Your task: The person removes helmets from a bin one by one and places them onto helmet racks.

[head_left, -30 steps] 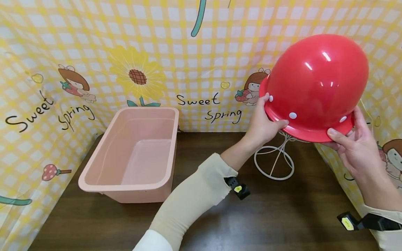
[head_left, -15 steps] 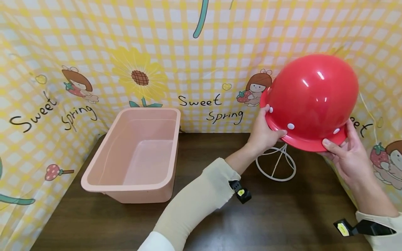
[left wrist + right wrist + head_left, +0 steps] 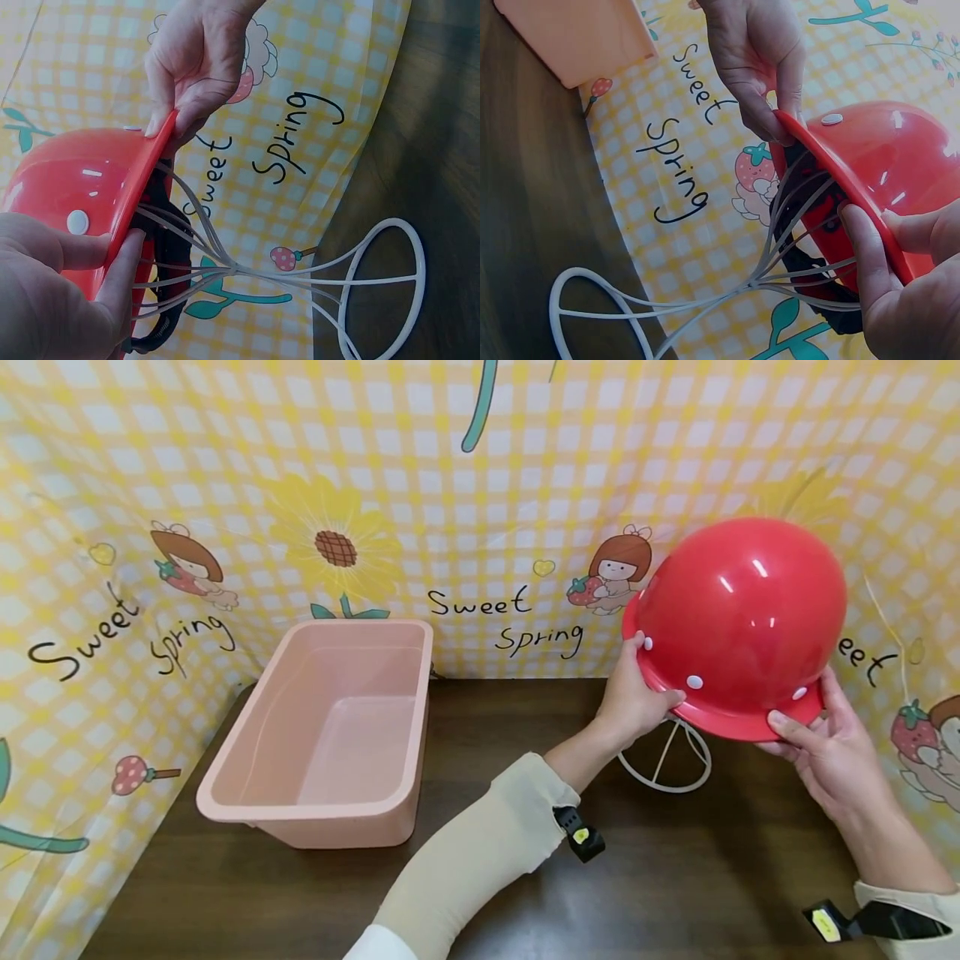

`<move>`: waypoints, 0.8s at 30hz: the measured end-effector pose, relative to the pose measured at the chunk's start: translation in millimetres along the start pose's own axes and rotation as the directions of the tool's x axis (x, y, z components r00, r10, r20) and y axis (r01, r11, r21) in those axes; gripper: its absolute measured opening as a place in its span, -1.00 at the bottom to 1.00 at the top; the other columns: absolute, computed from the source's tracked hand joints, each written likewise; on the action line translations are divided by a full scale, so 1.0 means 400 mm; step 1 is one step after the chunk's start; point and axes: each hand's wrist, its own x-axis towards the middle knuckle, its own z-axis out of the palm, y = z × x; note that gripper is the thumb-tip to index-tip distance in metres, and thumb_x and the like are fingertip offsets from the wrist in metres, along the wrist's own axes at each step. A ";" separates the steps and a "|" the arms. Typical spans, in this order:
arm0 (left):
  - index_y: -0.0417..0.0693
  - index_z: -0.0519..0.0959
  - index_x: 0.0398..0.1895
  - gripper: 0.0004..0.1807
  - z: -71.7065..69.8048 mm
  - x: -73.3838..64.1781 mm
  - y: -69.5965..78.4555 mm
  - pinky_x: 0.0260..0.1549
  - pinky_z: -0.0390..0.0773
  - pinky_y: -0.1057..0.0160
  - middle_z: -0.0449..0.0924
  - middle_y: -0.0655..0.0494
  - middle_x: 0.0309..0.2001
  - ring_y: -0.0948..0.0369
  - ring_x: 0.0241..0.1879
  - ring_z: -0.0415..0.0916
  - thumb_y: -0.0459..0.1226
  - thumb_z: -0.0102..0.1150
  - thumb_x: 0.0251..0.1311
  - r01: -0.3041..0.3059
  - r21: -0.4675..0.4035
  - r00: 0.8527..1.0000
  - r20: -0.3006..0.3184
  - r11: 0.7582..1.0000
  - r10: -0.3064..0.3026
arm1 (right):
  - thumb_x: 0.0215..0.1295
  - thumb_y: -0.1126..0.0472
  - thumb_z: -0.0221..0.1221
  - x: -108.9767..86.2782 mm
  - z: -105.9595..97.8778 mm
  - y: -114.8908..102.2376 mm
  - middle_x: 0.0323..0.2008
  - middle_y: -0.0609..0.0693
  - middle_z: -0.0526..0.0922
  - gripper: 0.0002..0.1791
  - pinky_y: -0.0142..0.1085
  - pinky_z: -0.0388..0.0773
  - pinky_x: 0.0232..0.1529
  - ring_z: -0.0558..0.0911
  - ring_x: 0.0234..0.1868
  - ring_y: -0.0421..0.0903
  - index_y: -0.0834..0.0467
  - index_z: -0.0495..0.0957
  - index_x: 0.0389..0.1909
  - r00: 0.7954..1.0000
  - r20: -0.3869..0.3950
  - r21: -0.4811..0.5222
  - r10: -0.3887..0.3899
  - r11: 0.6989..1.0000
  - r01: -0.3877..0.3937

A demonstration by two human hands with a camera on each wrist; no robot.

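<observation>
A red hard hat [image 3: 742, 618] with white round studs sits tilted at the right of the head view, over a white wire stand [image 3: 678, 764]. My left hand [image 3: 633, 693] pinches its brim on the left, thumb on the outer side. On the brim's right, my right hand [image 3: 843, 752] grips likewise, fingers underneath. The left wrist view shows the stand's wires [image 3: 232, 268] running up inside the hat, beside a black inner band [image 3: 176, 277]. In the right wrist view the same black band [image 3: 799, 259] hangs below the brim. Whether the hat's crown touches the wires is hidden.
A pink plastic bin [image 3: 311, 810] stands on the left of the dark wooden table [image 3: 525, 877]. Yellow checked cloth [image 3: 480, 510] with printed figures rises behind and along both sides. The stand's ring base rests on the table.
The hard hat has come down over the wire stand and slightly left, with both hands holding its brim throughout. Less of the stand's upper part shows now.
</observation>
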 end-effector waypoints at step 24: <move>0.11 0.06 0.57 0.01 -0.045 0.000 0.014 -0.36 0.69 0.34 0.38 0.12 0.26 0.28 -0.03 0.44 -0.44 0.44 0.13 -0.063 0.161 0.992 0.123 0.985 0.043 | 0.36 0.52 0.17 0.001 0.005 -0.004 0.19 -0.16 0.51 -0.08 -0.31 0.71 -0.40 0.75 -0.16 -0.25 -0.13 0.05 0.60 0.992 -0.121 -0.351 0.018 0.935 -0.060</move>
